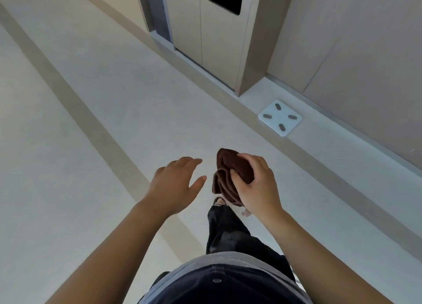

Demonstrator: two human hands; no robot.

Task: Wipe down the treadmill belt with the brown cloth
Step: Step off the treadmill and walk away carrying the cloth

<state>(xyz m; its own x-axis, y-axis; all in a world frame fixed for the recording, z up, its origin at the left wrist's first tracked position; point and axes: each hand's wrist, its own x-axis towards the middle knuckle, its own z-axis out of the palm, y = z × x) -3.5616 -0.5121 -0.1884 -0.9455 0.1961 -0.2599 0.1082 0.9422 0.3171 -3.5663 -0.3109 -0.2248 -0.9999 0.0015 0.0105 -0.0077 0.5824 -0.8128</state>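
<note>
The brown cloth [228, 175] is bunched up in my right hand [255, 185], held out in front of my body above the floor. My left hand [175, 182] hovers just left of the cloth, fingers spread and holding nothing, a short gap away from it. No treadmill or belt shows anywhere in this view.
Pale floor with tan stripes [96, 121] stretches ahead. A beige double door [205, 29] stands at the top middle, with a wall [354, 52] running along the right. A white square bathroom scale [280, 117] lies on the floor by that wall. My dark trouser leg [226, 228] steps forward.
</note>
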